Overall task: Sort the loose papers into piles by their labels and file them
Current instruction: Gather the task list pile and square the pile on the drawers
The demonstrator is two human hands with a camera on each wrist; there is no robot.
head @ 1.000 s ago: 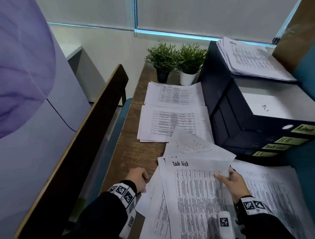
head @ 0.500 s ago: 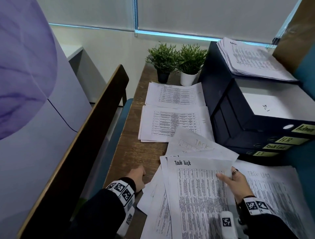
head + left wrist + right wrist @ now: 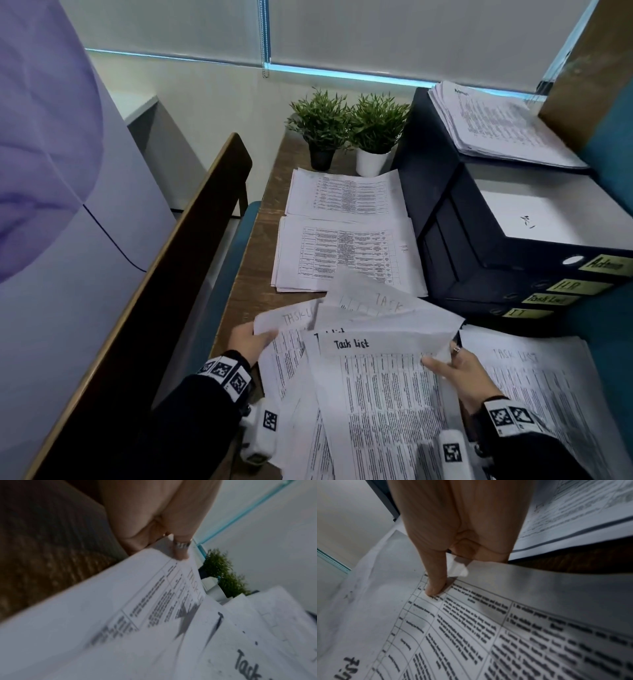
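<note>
At the bottom centre of the head view, a fanned bundle of loose papers headed "Task List" is held between both hands. The left hand pinches the upper left corner of the leftmost sheet, thumb on top of the page. The right hand grips the right edge of the top sheet, thumb pressed on the printed table and fingers curled underneath.

At the lower right, touching the bundle's edge, lies a flat Task List pile on the wooden desk. Just above the bundle in the frame, two more sorted piles lie one behind the other; the bundle's upper corners overlap the nearer one. At the right, a stack of black binders with yellow spine labels reading Admin, H.R, Task List and IT stands close beside the papers, and another paper stack rests on top of it. Two small potted plants stand at the desk's far end, upper centre. A dark wooden partition runs along the left.
</note>
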